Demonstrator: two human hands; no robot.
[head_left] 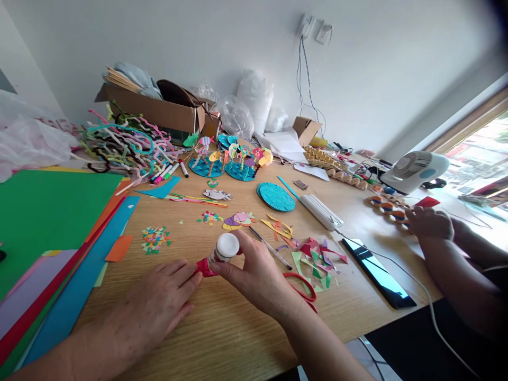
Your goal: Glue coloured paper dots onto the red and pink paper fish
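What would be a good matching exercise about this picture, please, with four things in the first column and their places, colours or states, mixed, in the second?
1. bottle
2. red piece
3. phone
4. discs

A. blue and round
B. at the fingertips of the left hand
C. dark-framed, with a shiny screen
D. held in the right hand

Right pairs: 1-D, 2-B, 3-C, 4-A

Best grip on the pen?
Mid-barrel, thumb and finger pinching across its width, coming down from above. The pen is long and slim and lies flat on the table, its middle uncovered. I'd keep off its left side in the picture: the right hand, holding the white-capped bottle, is close there.
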